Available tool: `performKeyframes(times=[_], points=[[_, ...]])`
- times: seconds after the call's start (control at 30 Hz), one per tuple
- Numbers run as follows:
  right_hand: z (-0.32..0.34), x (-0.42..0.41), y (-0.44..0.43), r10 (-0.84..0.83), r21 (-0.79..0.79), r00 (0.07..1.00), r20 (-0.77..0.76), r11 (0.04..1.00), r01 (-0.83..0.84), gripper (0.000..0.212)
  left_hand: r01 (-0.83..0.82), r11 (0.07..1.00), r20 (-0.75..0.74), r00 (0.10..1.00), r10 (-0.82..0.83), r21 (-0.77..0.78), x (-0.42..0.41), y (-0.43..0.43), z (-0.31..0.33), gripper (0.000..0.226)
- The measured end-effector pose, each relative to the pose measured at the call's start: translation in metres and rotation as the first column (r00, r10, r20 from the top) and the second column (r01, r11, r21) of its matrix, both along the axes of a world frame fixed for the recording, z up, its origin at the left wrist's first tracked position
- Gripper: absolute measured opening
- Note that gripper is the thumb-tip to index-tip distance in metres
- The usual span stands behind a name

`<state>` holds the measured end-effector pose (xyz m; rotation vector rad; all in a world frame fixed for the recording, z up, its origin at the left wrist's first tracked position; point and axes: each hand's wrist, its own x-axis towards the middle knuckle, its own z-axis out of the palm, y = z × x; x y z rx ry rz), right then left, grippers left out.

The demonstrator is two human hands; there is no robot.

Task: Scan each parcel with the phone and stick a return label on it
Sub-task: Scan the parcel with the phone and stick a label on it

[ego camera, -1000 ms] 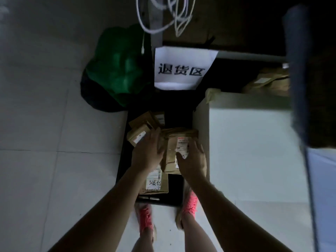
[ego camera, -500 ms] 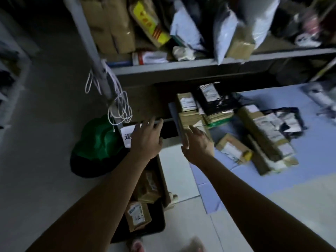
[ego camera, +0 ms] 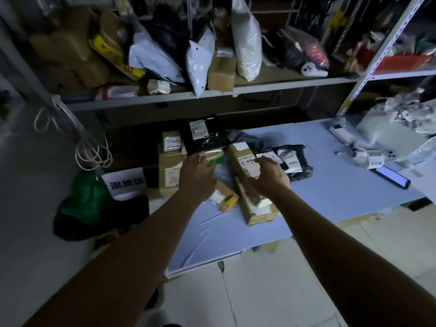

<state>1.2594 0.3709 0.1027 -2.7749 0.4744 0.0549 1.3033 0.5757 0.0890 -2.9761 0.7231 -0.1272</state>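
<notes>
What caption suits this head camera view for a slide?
Left hand and right hand reach open over brown cardboard parcels on a pale blue table; lit black phone lies apart.

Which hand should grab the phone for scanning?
Right. The dark lit-screen phone lies on the blue-covered table at its right side; the open, empty right hand is nearer than the left hand.

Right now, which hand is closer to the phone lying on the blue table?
Right. The right hand is over the parcels, left of the phone; the left hand is even farther left.
</notes>
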Motion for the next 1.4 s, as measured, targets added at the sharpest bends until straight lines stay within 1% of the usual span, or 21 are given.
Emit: performKeyframes(times=[0.17,0.23,0.27,0.33,0.4,0.43,0.53,0.6,0.67,0.7,0.73,0.8,0.83,0.93,0.97,1.03,1.13,1.23,1.27,1.33,1.4], points=[[-0.034,0.011,-0.060,-0.013,0.150,1.000,-0.014,0.989,0.015,0.061,-0.121,0.988,-0.245,0.965,0.094,-0.098,0.006,-0.075,-0.042,0.048],[-0.054,0.022,-0.074,-0.029,0.219,0.998,-0.049,0.975,0.039,0.063,-0.216,0.957,-0.385,0.914,0.129,-0.192,0.008,-0.095,-0.067,0.049],[-0.064,0.028,-0.079,-0.037,0.265,0.997,-0.074,0.963,0.055,0.062,-0.281,0.924,-0.466,0.874,0.135,-0.260,0.010,-0.104,-0.079,0.049],[-0.083,0.041,-0.087,-0.017,0.342,0.992,-0.122,0.938,0.058,0.053,-0.404,0.824,-0.579,0.807,0.117,-0.397,0.017,-0.121,-0.102,0.047],[-0.102,0.056,-0.095,0.006,0.382,0.991,-0.136,0.923,0.047,0.042,-0.467,0.728,-0.624,0.778,0.070,-0.501,0.028,-0.138,-0.123,0.043],[-0.110,0.061,-0.099,0.002,0.401,0.990,-0.138,0.915,0.054,0.041,-0.503,0.679,-0.646,0.762,0.055,-0.535,0.033,-0.145,-0.132,0.042],[-0.124,0.075,-0.109,0.005,0.465,0.993,-0.114,0.884,0.049,0.047,-0.623,0.494,-0.694,0.718,0.053,-0.607,0.044,-0.162,-0.151,0.032],[-0.125,0.080,-0.113,-0.005,0.528,0.995,-0.097,0.847,0.056,0.046,-0.690,0.347,-0.727,0.686,0.029,-0.636,0.046,-0.169,-0.151,0.027],[-0.122,0.083,-0.112,-0.021,0.623,0.998,-0.064,0.780,0.056,0.043,-0.721,0.180,-0.733,0.680,0.002,-0.669,0.045,-0.175,-0.143,0.035],[-0.119,0.083,-0.112,-0.034,0.675,0.998,-0.047,0.735,0.057,0.040,-0.707,0.134,-0.712,0.702,0.011,-0.695,0.046,-0.178,-0.137,0.040],[-0.114,0.083,-0.112,-0.049,0.721,0.998,-0.030,0.691,0.056,0.037,-0.677,0.126,-0.678,0.734,0.036,-0.725,0.047,-0.181,-0.129,0.045],[-0.100,0.085,-0.118,-0.076,0.783,0.997,0.016,0.620,0.035,0.034,-0.613,0.180,-0.611,0.788,0.072,-0.770,0.057,-0.191,-0.109,0.049],[-0.092,0.087,-0.126,-0.087,0.798,0.995,0.046,0.603,0.016,0.035,-0.589,0.200,-0.588,0.806,0.073,-0.783,0.062,-0.198,-0.099,0.050],[-0.067,0.084,-0.167,-0.105,0.807,0.985,0.136,0.589,-0.049,0.041,-0.505,0.288,-0.499,0.861,0.102,-0.814,0.068,-0.233,-0.072,0.049],[-0.059,0.081,-0.186,-0.101,0.805,0.982,0.157,0.590,-0.068,0.043,-0.473,0.303,-0.471,0.878,0.084,-0.828,0.067,-0.250,-0.065,0.050],[-0.046,0.071,-0.231,-0.088,0.785,0.979,0.184,0.613,-0.092,0.046,-0.447,0.297,-0.455,0.889,0.045,-0.844,0.058,-0.290,-0.056,0.051],[-0.036,0.054,-0.310,-0.083,0.748,0.980,0.183,0.659,-0.083,0.049,-0.501,0.255,-0.522,0.853,-0.017,-0.827,0.036,-0.361,-0.049,0.051],[-0.038,0.034,-0.386,-0.098,0.754,0.985,0.141,0.655,-0.043,0.045,-0.493,0.218,-0.525,0.842,-0.126,-0.842,0.013,-0.434,-0.048,0.036],[-0.040,0.026,-0.408,-0.103,0.755,0.986,0.129,0.655,-0.030,0.043,-0.501,0.201,-0.532,0.833,-0.152,-0.842,0.006,-0.455,-0.050,0.036],[-0.049,0.012,-0.444,-0.117,0.751,0.988,0.098,0.660,0.004,0.040,-0.560,0.191,-0.590,0.785,-0.190,-0.806,-0.006,-0.493,-0.060,0.040],[-0.065,0.000,-0.476,-0.134,0.744,0.989,0.060,0.667,0.045,0.037,-0.637,0.219,-0.672,0.719,-0.178,-0.739,-0.014,-0.524,-0.073,0.043]])
